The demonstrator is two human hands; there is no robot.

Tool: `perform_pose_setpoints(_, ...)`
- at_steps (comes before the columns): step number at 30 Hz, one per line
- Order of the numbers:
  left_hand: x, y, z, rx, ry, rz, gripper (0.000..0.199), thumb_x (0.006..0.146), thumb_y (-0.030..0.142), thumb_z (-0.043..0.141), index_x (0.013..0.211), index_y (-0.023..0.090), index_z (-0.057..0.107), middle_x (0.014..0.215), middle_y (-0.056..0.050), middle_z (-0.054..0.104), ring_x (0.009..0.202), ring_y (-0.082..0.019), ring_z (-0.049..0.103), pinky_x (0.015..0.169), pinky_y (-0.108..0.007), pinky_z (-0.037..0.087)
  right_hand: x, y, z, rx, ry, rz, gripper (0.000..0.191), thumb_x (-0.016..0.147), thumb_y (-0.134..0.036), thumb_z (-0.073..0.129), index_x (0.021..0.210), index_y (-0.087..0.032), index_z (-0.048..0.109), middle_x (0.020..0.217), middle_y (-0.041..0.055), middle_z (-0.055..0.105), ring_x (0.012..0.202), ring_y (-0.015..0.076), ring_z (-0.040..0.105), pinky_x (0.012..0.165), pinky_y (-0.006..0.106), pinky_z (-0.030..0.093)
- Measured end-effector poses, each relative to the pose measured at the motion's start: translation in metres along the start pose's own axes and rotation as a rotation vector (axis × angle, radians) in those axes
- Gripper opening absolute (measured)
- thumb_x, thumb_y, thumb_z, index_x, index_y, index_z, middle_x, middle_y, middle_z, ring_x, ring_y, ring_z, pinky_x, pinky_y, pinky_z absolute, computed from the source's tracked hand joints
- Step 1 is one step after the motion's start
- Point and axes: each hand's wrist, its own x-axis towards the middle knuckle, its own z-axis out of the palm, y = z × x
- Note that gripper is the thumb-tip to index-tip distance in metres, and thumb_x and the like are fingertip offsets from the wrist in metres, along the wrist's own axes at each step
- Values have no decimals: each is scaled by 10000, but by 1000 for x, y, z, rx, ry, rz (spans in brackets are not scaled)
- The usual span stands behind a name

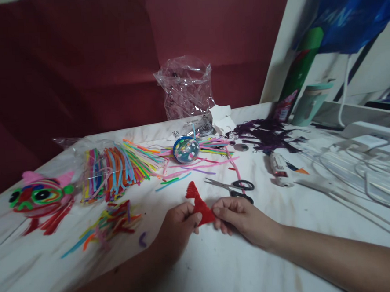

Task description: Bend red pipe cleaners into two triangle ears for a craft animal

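Observation:
A red fuzzy piece [203, 209], wide at the bottom with a narrow curled tip at the top, is held up between my hands over the table. My left hand [181, 221] pinches its left side between thumb and fingers. At its lower right edge, my right hand [234, 214] closes thumb and fingers on the corner. Just behind my right hand lie scissors [232, 187] with black handles, blades partly apart. Farther back sits a clear round ball [186, 149] with coloured spots and a blue rim.
Bundled coloured pipe cleaners [117, 168], short cut pieces [115, 223] and a colourful animal-face craft [41, 197] lie left. Purple strands [267, 132], a glue tube [278, 164], a green cup [311, 103] and cables [342, 176] are right. A clear bag [188, 91] stands behind.

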Motion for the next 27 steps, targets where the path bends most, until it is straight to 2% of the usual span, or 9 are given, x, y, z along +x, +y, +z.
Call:
perform_pose_setpoints(3, 0, 0, 1, 42, -53, -15, 162, 673, 258, 502, 542, 175, 455, 472, 49, 445, 469, -97, 384, 504, -230, 296, -1, -1, 1, -48, 4, -24, 330, 719, -443, 626, 604, -141, 555, 491, -37, 495, 421, 53, 349, 424, 215, 227)
perform_pose_setpoints(7, -2, 1, 2, 145, -123, 28, 144, 653, 215, 523, 540, 175, 442, 483, 62, 399, 466, -84, 340, 472, -217, 253, -2, -2, 2, -44, -11, -35, 299, 692, -439, 657, 674, -151, 578, 442, -82, 389, 408, 45, 244, 421, 229, 143)
perform_pose_setpoints(9, -3, 2, 2, 158, -107, 38, 175, 681, 241, 523, 537, 173, 451, 482, 57, 403, 474, -88, 352, 482, -219, 266, -2, -1, 2, -21, -9, -22, 310, 668, -441, 678, 656, -149, 575, 430, -86, 372, 404, 43, 223, 423, 234, 126)
perform_pose_setpoints(14, -3, 4, 1, 47, -34, 61, 341, 810, 388, 395, 576, 164, 505, 500, 16, 477, 516, -123, 435, 560, -249, 334, 4, 6, -4, 119, 63, -50, 278, 695, -386, 669, 614, -153, 542, 457, -63, 425, 418, 52, 269, 429, 232, 140)
perform_pose_setpoints(23, -1, 2, 3, 108, -71, 15, 232, 721, 322, 510, 560, 161, 547, 483, 20, 513, 491, -117, 445, 531, -235, 333, 4, 9, -4, 173, 46, -54, 292, 671, -400, 693, 622, -143, 565, 486, -46, 497, 430, 51, 323, 435, 217, 183)
perform_pose_setpoints(27, -3, 4, 3, 114, -57, 20, 308, 743, 366, 492, 517, 161, 528, 479, 13, 498, 487, -116, 432, 530, -241, 329, 6, 9, -5, 180, 46, -48, 283, 670, -391, 694, 623, -143, 566, 489, -41, 507, 420, 50, 326, 428, 215, 182)
